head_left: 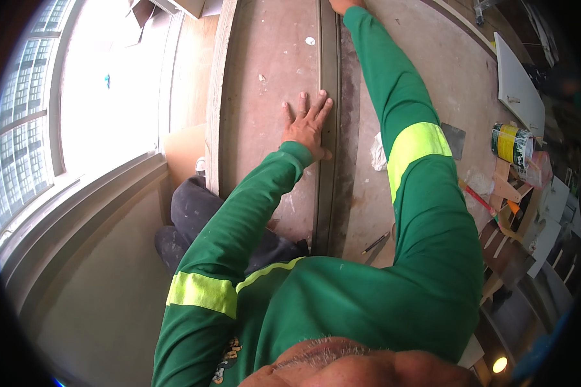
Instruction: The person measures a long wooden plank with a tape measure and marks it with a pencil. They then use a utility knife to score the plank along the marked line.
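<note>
A long, narrow brown-grey strip [329, 58] runs away from my body along a stained, pinkish-brown work surface [268, 48]. My left hand [308, 126] lies flat with its fingers spread, partly on the surface and partly against the strip. At the far end my right hand [347, 5] is by the strip, cut off by the upper edge of the picture. Its fingers hardly show, so I cannot make out whether it holds anything. Beside my right arm lie a crumpled white cloth [379, 152] and a flat grey plate [454, 140].
A thin pencil-like tool [376, 243] lies near my body. On the right are a tin with a yellow band [512, 143], a white panel [520, 84], a red-handled tool [479, 197] and wooden offcuts [507, 184]. A window [26, 103] fills the left side.
</note>
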Demonstrator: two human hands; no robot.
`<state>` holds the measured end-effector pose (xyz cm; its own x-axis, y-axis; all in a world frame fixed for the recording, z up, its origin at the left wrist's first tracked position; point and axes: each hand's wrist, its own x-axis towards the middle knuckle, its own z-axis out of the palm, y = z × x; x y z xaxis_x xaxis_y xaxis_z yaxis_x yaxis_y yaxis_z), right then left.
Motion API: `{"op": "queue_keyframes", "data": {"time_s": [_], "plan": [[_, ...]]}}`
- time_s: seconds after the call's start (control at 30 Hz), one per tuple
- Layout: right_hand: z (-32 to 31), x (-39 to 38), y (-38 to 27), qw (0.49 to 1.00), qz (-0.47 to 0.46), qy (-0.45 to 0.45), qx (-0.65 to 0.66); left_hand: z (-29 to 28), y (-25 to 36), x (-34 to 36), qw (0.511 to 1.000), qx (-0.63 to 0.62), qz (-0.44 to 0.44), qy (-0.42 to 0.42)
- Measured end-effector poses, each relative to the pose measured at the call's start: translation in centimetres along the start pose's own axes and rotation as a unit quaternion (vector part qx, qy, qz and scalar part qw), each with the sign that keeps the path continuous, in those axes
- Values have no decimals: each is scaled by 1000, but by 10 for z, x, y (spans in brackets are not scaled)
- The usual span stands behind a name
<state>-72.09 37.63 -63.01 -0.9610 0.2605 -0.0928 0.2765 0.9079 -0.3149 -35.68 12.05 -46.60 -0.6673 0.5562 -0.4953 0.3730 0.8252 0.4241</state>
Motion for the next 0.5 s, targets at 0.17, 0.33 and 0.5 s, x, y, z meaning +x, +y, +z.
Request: {"op": "queue_keyframes", "data": {"time_s": [0.17, 0.33, 0.5], "plan": [[1, 5, 78, 990, -9, 138, -34, -3, 18, 11, 998, 2, 57, 10], [3, -8, 39, 998, -4, 54, -22, -2, 8, 4, 1000, -6, 29, 6], [-23, -4, 40, 995, 31, 90, 4, 1, 9, 15, 998, 4, 48, 31]]}}
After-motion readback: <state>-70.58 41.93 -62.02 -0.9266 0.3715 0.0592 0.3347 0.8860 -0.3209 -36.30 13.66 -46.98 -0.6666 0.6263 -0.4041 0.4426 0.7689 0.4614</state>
